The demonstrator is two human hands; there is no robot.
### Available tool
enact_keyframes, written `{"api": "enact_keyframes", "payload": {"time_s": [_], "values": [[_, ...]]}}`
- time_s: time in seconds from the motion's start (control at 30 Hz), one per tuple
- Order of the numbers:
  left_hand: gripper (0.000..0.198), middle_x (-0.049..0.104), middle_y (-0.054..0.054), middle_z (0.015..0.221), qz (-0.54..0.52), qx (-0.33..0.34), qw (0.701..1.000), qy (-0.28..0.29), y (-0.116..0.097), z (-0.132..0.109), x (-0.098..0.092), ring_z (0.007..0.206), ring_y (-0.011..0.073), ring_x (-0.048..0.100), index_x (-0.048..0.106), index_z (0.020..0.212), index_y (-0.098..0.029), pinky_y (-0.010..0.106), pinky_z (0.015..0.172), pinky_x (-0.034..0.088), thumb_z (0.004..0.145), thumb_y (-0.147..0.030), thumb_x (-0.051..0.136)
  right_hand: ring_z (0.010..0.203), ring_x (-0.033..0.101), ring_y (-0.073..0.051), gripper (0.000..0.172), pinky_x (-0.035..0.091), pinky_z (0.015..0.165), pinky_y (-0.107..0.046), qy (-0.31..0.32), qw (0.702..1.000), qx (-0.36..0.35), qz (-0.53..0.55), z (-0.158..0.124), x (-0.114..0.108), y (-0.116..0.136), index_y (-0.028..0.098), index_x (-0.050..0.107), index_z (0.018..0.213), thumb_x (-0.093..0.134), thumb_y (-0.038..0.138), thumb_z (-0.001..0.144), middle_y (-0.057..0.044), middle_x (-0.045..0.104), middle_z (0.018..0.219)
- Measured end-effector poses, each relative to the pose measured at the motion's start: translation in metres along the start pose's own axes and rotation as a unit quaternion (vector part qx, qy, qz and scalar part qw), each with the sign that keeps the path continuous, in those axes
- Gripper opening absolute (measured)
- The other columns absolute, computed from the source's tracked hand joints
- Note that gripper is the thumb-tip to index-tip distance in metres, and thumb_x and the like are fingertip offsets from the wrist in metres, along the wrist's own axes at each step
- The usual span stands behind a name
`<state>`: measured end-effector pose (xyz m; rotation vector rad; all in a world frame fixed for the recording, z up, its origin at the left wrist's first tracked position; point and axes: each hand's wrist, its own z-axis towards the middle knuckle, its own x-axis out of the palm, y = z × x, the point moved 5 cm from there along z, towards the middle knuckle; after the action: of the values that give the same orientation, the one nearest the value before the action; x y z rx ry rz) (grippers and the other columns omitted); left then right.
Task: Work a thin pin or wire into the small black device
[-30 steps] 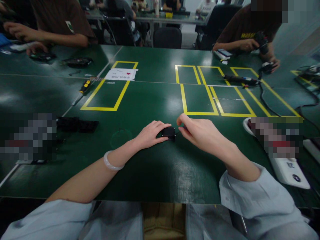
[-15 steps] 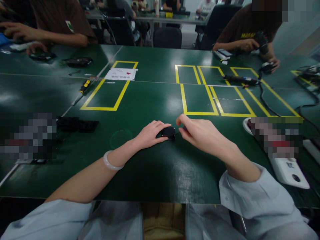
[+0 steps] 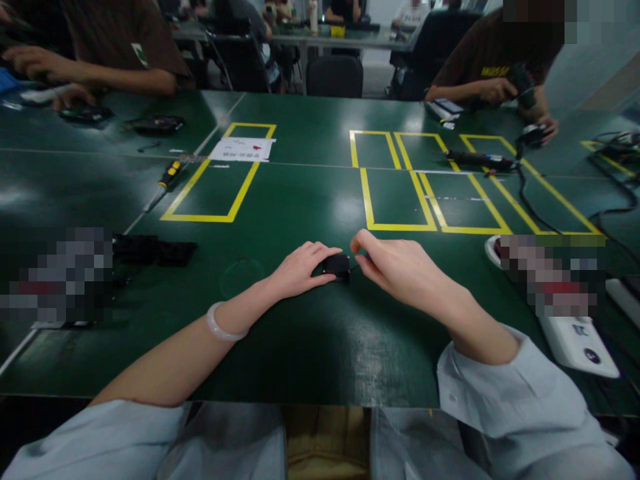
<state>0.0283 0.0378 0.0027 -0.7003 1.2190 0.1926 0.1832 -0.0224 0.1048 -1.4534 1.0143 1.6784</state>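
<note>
My left hand (image 3: 300,272) rests low over the green table, thumb and fingers closed around a small black box-shaped part (image 3: 338,266). Just to the right, my right hand (image 3: 400,270) is in a pinch with its fingers curled. From that pinch a thin dark rod (image 3: 355,268) points left at the right side of the black part. Most of whatever the right fingers hold is hidden behind them, so its kind does not show.
Black pieces (image 3: 175,252) lie to the left, near a yellow-black screwdriver (image 3: 171,175). A white device (image 3: 580,343) lies at the right. Yellow tape outlines (image 3: 400,227) mark the table (image 3: 300,193). Across it, a person holds a power drill (image 3: 523,85); another person's hands (image 3: 50,67) are at far left.
My right hand and forearm have shifted very slightly to the left. The left hand and the black part stay in place.
</note>
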Motion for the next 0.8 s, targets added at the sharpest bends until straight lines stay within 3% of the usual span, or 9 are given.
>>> {"api": "enact_keyframes", "payload": {"time_s": [0.17,0.37,0.8], "values": [[0.049,0.057,0.008,0.118,-0.001,-0.002,1.000,-0.001,0.0004,-0.0002,-0.0003,0.103,0.0242,0.051,0.046,0.135,-0.024,0.038,0.091,0.042,0.092,-0.048,0.052,0.062,0.058,-0.015,0.017,0.025,0.054,-0.025,-0.012,0.999,0.012,0.032,-0.0003,-0.0030,0.0005,0.019,0.049,0.105,0.038,0.027,0.095,-0.002,0.067,0.078],[0.049,0.057,0.008,0.118,-0.006,-0.004,1.000,-0.003,0.0003,-0.0013,-0.0004,0.104,0.0243,0.051,0.045,0.135,-0.023,0.038,0.091,0.043,0.092,-0.047,0.052,0.060,0.059,-0.016,0.029,0.023,0.053,-0.025,-0.002,0.999,0.029,0.022,0.0048,0.0013,0.0012,0.019,0.051,0.101,0.033,0.040,0.098,-0.002,0.066,0.071],[0.051,0.056,0.009,0.119,-0.003,-0.005,1.000,0.000,-0.0003,-0.0002,-0.0011,0.105,0.0243,0.051,0.045,0.135,-0.022,0.038,0.093,0.042,0.092,-0.047,0.053,0.063,0.060,-0.015,0.018,0.024,0.053,-0.024,-0.020,0.999,0.015,0.029,0.0029,0.0019,-0.0034,0.019,0.048,0.105,0.035,0.028,0.096,-0.002,0.068,0.081]]}}
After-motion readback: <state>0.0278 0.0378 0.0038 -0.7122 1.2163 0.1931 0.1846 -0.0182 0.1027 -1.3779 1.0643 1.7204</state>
